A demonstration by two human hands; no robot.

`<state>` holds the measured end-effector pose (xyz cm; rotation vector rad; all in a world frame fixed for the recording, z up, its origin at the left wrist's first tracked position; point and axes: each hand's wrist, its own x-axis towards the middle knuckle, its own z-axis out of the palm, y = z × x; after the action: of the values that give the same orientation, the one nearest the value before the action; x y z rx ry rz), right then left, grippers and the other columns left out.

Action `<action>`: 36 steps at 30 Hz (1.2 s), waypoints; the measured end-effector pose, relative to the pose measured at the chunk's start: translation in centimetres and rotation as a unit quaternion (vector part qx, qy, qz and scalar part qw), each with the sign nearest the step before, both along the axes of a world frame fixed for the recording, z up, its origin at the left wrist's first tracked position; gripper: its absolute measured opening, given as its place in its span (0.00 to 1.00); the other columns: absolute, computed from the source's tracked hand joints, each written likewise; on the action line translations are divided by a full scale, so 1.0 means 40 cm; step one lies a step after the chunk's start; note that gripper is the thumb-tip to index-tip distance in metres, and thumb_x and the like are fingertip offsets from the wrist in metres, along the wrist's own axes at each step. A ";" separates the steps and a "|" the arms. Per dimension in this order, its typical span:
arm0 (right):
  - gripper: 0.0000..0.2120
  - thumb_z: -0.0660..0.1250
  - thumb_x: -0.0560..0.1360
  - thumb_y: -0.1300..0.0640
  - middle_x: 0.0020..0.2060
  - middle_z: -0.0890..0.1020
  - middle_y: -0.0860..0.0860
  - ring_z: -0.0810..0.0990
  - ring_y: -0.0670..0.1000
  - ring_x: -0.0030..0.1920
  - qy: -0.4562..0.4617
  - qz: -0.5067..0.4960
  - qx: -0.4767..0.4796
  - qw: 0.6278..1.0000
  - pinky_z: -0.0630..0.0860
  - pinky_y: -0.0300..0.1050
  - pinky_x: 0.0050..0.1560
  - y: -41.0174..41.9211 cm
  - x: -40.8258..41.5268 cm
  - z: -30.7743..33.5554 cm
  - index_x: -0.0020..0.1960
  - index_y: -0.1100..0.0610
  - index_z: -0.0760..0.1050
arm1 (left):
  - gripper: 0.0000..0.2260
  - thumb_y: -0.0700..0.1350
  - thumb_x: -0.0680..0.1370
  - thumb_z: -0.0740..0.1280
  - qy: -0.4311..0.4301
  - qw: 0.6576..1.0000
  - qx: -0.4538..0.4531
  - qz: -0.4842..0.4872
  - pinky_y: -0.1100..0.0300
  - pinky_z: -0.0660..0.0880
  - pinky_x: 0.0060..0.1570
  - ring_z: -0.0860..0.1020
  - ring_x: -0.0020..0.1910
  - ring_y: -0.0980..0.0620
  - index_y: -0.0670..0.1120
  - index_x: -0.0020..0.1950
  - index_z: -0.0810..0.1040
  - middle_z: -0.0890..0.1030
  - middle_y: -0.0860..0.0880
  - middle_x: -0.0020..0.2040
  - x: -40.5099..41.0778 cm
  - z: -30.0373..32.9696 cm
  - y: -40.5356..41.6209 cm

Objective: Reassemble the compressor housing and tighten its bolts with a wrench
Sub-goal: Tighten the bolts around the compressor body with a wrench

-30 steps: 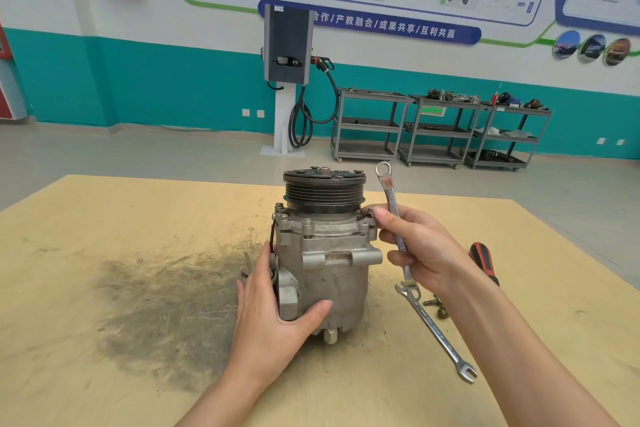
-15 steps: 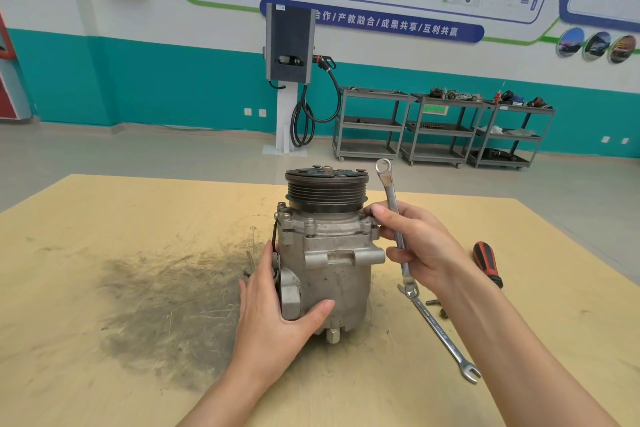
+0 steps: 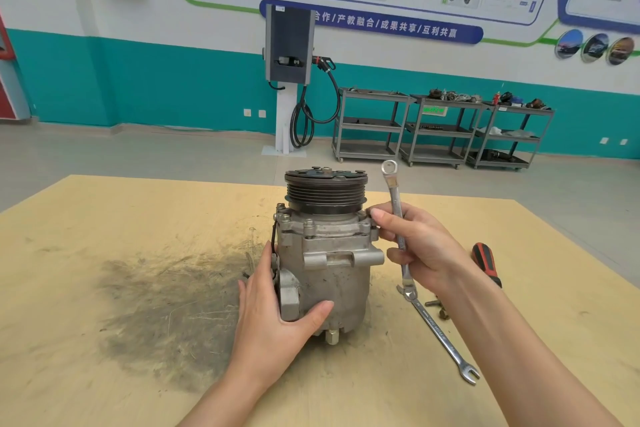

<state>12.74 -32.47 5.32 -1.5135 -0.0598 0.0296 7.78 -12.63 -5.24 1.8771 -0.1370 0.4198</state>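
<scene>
The compressor (image 3: 327,253) stands upright on the bench (image 3: 86,288), pulley end up, just beside a dark grease smear (image 3: 166,305). The left hand (image 3: 273,319) cups its lower side, thumb pressed across the front. The right hand (image 3: 415,246) grips a wrench (image 3: 398,218) nearly upright, ring end up, fingertips touching the compressor's top flange. A second wrench (image 3: 440,333), a red-handled screwdriver (image 3: 486,263) and loose bolts (image 3: 438,307) lie beyond that hand.

The left hand (image 3: 277,319) is cupping the lower side of the grey cast-metal compressor body (image 3: 329,267), thumb lying across its front. The right hand (image 3: 419,246) is gripping a silver steel combination wrench (image 3: 398,222) upright, fingertips touching the body's upper flange.
</scene>
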 end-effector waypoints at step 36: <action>0.04 0.66 0.77 0.59 0.35 0.74 0.47 0.66 0.42 0.30 -0.015 -0.004 -0.007 1.000 0.54 0.35 0.23 0.002 -0.003 0.001 0.48 0.58 0.80 | 0.54 0.71 0.59 0.67 0.017 1.000 0.002 -0.004 0.43 0.53 0.77 0.53 0.78 0.52 0.56 0.80 0.49 0.63 0.57 0.76 -0.008 0.012 -0.002</action>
<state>12.61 -32.39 5.36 -1.5276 -0.0774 0.0004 7.48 -12.70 -4.77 1.8870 -0.1226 0.3820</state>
